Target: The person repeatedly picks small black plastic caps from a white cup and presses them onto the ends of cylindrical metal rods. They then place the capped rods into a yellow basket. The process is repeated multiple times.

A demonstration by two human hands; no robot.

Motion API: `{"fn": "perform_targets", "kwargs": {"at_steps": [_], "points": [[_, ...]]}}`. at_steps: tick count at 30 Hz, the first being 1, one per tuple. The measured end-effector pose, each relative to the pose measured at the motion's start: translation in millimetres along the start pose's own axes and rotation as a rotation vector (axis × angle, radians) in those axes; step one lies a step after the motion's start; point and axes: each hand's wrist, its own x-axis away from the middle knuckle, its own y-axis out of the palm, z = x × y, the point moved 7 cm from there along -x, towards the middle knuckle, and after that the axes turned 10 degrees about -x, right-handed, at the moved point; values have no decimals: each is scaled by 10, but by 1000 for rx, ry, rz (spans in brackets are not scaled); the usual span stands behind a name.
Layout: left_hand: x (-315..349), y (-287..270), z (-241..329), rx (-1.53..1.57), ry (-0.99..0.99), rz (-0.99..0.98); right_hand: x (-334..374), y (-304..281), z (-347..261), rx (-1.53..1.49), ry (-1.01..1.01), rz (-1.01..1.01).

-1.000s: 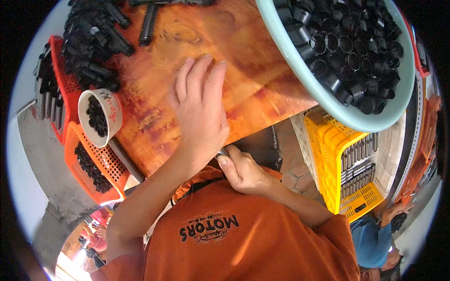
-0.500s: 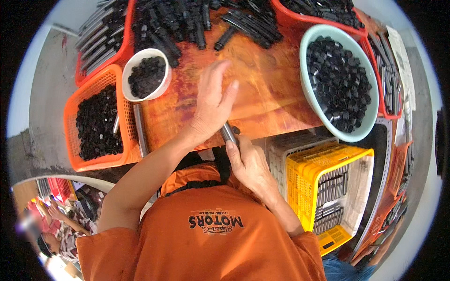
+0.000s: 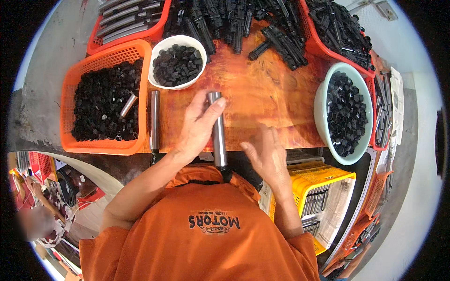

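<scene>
My left hand [image 3: 197, 124] is closed around the upper part of a silver metal tube [image 3: 219, 136], its thumb across the tube near the top. The tube's dark lower end is close to my orange shirt, at the table's front edge. To the right of it, my right hand [image 3: 268, 157] is open and holds nothing. Its fingers are slightly blurred and point toward the tabletop. A second silver tube [image 3: 154, 120] is at the front edge left of my left hand. Beyond that hand, a white bowl [image 3: 154, 79] holds small black caps [image 3: 178, 65].
An orange basket [image 3: 101, 147] of small black parts and a short silver piece [image 3: 128, 106] stands left. At right is a pale green basin [image 3: 320, 105] of black rings. Black tubular parts [image 3: 234, 23] lie at the back. A yellow crate [image 3: 323, 175] of tubes sits below right.
My right hand has let go of the silver tube and moved right. My left hand, earlier open above the table, now grips the tube. The whole view has shifted slightly.
</scene>
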Motion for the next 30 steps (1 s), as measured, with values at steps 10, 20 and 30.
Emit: {"fn": "perform_targets", "kwargs": {"at_steps": [10, 20, 30], "points": [[213, -355, -155, 222, -173, 45, -1121, 424, -258, 341, -266, -28], [269, -474, -256, 272, -214, -7, -1828, 446, -1395, 139, -669, -80], [293, -496, -289, 232, -240, -7, -1950, 1164, -1531, 528, -536, -544]]}}
